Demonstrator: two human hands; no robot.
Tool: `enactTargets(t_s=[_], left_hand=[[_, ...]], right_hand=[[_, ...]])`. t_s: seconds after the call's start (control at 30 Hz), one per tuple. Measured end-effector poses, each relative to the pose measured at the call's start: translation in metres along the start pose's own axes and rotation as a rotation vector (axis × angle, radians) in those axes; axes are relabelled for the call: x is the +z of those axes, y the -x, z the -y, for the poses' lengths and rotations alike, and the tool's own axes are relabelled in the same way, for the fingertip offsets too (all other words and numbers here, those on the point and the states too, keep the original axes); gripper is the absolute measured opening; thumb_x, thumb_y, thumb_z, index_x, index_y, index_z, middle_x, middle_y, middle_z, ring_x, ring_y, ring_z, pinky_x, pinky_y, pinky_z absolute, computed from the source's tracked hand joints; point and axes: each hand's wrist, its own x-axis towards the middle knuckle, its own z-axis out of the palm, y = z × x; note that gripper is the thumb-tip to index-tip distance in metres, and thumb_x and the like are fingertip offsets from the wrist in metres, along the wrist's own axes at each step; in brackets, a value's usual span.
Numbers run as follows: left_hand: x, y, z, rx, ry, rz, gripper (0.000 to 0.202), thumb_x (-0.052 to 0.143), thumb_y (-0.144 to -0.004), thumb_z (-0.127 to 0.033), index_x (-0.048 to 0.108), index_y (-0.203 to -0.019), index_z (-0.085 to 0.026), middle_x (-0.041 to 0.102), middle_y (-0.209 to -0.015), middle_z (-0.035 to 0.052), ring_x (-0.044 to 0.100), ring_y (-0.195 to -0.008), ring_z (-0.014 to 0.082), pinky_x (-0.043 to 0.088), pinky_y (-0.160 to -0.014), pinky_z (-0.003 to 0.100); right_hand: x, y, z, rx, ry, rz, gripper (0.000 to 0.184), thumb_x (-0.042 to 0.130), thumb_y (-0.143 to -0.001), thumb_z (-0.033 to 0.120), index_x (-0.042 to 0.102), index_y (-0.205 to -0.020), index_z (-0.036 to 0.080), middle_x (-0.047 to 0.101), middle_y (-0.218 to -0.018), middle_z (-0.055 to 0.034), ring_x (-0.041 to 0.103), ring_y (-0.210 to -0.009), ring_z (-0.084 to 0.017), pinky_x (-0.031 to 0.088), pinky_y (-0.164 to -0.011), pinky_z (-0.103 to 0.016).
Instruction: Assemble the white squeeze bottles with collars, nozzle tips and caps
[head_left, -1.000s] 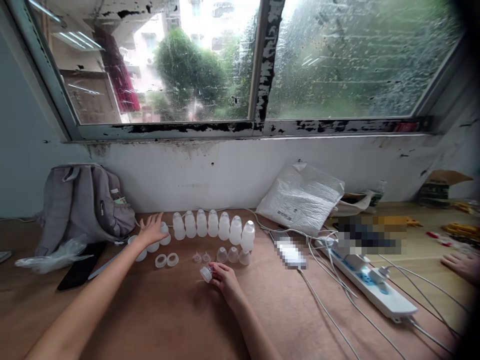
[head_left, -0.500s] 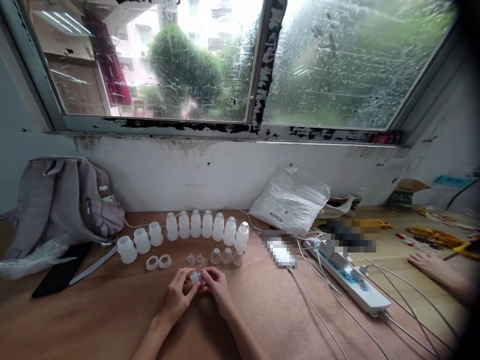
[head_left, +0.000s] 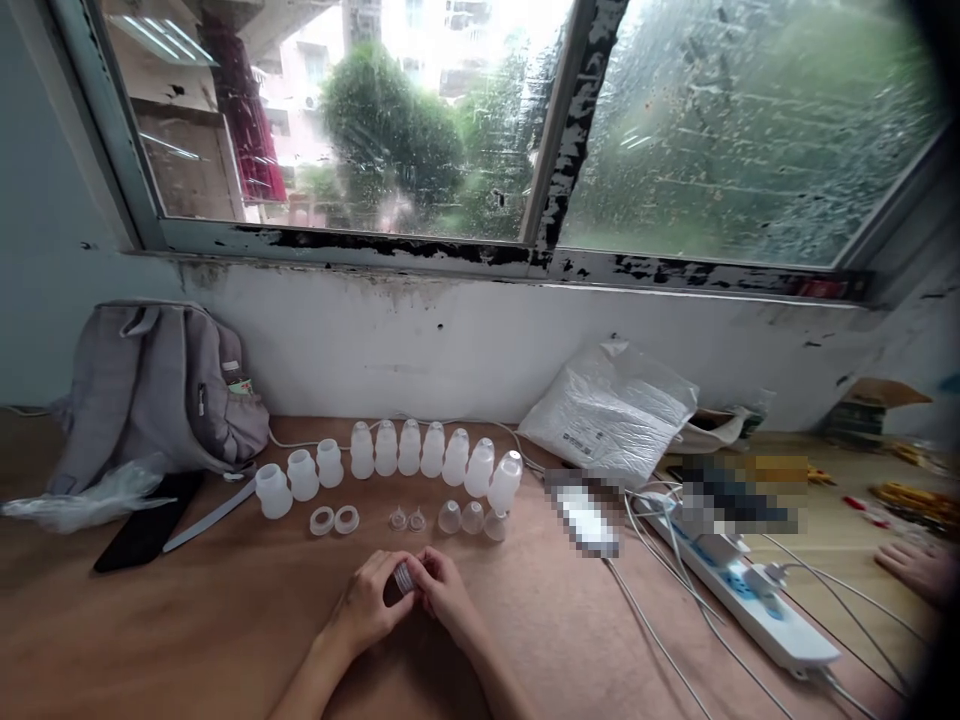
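Observation:
My left hand (head_left: pixel 367 605) and my right hand (head_left: pixel 446 590) meet over the brown table (head_left: pixel 225 640), both pinched on one small translucent plastic cap (head_left: pixel 405 577). Just beyond them lie two white rings (head_left: pixel 334 520), two tiny nipple-like pieces (head_left: pixel 407 519) and three clear domed caps (head_left: pixel 472 518). Behind those stands a curved row of several white plastic bottles (head_left: pixel 431 450); the three at its left end (head_left: pixel 301 475) are shorter and have no tops.
A grey backpack (head_left: pixel 150 395), a plastic bag (head_left: pixel 82 500), a black phone (head_left: pixel 146 535) and a flat grey strip (head_left: pixel 210 515) lie at left. At right are a white padded bag (head_left: pixel 611 410), a power strip (head_left: pixel 750 600) with cables, and another person's hand (head_left: pixel 915 570).
My left hand has come back from the short bottles at left and joined my right hand on the small cap. The view shifted slightly.

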Motion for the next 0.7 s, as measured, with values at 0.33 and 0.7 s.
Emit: enactTargets(t_s=[0.33, 0.7], left_hand=[[-0.006, -0.007, -0.008, -0.009, 0.007, -0.026, 0.035, 0.06, -0.067, -0.023, 0.053, -0.101, -0.023, 0.061, -0.095, 0.0029, 0.054, -0.087, 0.0194, 0.045, -0.079, 0.033], [-0.016, -0.006, -0.01, 0.095, -0.017, -0.026, 0.036, 0.056, -0.072, -0.028, 0.051, -0.106, -0.021, 0.062, -0.099, 0.0067, 0.056, -0.089, 0.021, 0.044, -0.084, 0.036]], right_hand=[[0.002, 0.001, 0.003, 0.058, -0.288, 0.022, 0.036, 0.064, -0.067, 0.042, 0.041, -0.058, 0.017, 0.037, -0.046, 0.0091, 0.031, -0.032, -0.002, 0.022, -0.03, -0.015], [0.011, 0.002, 0.008, 0.235, -0.621, 0.068, 0.029, 0.067, -0.065, 0.036, 0.045, -0.063, 0.017, 0.03, -0.046, 0.0098, 0.024, -0.035, -0.003, 0.018, -0.033, -0.016]])
